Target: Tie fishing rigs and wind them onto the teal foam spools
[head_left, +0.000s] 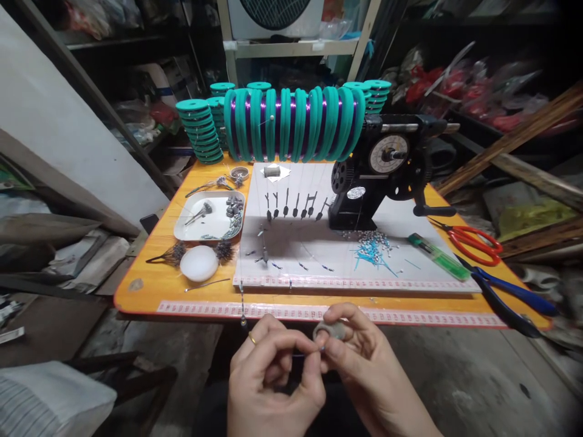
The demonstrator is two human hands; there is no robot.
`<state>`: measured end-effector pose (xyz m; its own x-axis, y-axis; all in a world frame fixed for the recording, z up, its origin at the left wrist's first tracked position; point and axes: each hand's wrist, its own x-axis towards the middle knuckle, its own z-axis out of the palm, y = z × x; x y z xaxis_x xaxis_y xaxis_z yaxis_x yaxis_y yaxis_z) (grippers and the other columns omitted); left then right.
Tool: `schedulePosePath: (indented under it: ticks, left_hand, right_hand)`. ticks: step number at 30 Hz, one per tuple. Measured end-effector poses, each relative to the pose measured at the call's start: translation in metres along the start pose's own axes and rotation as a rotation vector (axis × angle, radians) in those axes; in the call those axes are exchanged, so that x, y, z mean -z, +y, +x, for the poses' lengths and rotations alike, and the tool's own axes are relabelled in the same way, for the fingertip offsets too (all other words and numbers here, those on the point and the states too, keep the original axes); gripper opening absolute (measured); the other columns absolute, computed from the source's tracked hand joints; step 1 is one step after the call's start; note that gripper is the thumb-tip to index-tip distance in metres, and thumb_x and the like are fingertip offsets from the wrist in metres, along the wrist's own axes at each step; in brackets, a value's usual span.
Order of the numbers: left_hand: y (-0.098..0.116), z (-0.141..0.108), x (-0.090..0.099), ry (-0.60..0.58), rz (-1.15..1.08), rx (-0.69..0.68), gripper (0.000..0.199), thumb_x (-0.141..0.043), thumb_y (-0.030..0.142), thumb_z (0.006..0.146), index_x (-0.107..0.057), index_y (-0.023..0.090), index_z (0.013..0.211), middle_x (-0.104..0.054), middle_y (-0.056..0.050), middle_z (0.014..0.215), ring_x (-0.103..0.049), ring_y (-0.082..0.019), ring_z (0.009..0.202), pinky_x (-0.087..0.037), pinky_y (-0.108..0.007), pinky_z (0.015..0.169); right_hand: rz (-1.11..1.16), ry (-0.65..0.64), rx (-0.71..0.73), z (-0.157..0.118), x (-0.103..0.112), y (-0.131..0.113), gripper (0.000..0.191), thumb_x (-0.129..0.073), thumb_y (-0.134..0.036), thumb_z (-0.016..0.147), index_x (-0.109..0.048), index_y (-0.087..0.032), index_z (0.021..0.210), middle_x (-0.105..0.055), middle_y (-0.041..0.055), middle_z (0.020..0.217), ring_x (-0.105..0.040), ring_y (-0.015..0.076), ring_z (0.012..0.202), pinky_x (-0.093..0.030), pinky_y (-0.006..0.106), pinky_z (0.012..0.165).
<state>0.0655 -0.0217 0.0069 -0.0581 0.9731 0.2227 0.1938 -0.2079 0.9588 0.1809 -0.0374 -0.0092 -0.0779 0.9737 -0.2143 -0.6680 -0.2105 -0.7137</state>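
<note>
My left hand (273, 379) and my right hand (359, 370) are raised together below the table's front edge. Between the left thumb and forefinger I pinch a thin purple line (298, 355), whose tip meets the right fingers. My right fingers hold a grey rubbery ring (328, 331). A short dark weighted rig (242, 306) hangs over the table's front edge, left of my hands and apart from them. Further ahead, a hand-cranked black winder (382, 164) stands on a white board (291, 252), with a large purple-wound drum of teal spools (291, 115) beside it.
The orange table (136, 291) holds a white tray (207, 215) of small parts, red scissors (471, 244), blue-handled pliers (501, 297), a green lighter (439, 256) and scattered blue-tipped pieces (371, 252). Stacked teal spools (194, 130) stand at the back left. Shelves and clutter surround the table.
</note>
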Motion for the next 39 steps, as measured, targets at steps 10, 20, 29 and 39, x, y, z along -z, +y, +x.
schedulePosePath:
  ticks: [10, 20, 29, 39]
  left_hand:
    - [-0.005, -0.003, 0.001, -0.034, 0.006, 0.002, 0.01, -0.05, 0.017, 0.079, -0.053, 0.022, 0.07, -0.044, 0.004, 0.066, -0.036, -0.005, 0.049, -0.02, -0.014, 0.039]
    - [-0.012, 0.0, 0.009, -0.138, 0.069, -0.125, 0.013, -0.052, 0.01, 0.076, -0.051, 0.023, 0.076, -0.044, 0.005, 0.068, -0.045, -0.004, 0.048, -0.032, -0.01, 0.036]
    - [-0.006, 0.0, 0.008, -0.094, 0.202, -0.178, 0.011, -0.052, 0.012, 0.078, -0.051, 0.017, 0.069, -0.043, 0.003, 0.064, -0.043, -0.002, 0.055, -0.027, -0.01, 0.041]
    - [-0.003, 0.0, 0.013, -0.123, 0.309, -0.269, 0.011, -0.053, 0.009, 0.078, -0.052, 0.016, 0.069, -0.041, 0.002, 0.063, -0.04, -0.005, 0.058, -0.026, -0.013, 0.041]
  right_hand:
    - [0.011, 0.012, -0.041, -0.001, -0.001, 0.003, 0.026, -0.071, -0.019, 0.079, -0.053, -0.018, 0.097, -0.064, -0.0007, 0.079, -0.062, 0.0062, 0.068, -0.05, 0.017, 0.065]
    - [-0.057, 0.024, -0.023, -0.003, -0.002, 0.002, 0.024, -0.072, -0.02, 0.077, -0.053, -0.018, 0.093, -0.065, -0.0005, 0.077, -0.062, 0.006, 0.066, -0.05, 0.016, 0.064]
    - [-0.238, 0.128, 0.128, -0.002, -0.005, 0.002, 0.021, -0.074, -0.017, 0.073, -0.057, -0.019, 0.086, -0.065, -0.0013, 0.077, -0.063, 0.0055, 0.064, -0.051, 0.012, 0.062]
    - [-0.304, 0.351, 0.154, -0.008, -0.035, -0.009, 0.022, -0.078, -0.02, 0.067, -0.059, -0.019, 0.078, -0.061, -0.0012, 0.073, -0.059, 0.0045, 0.057, -0.049, 0.012, 0.057]
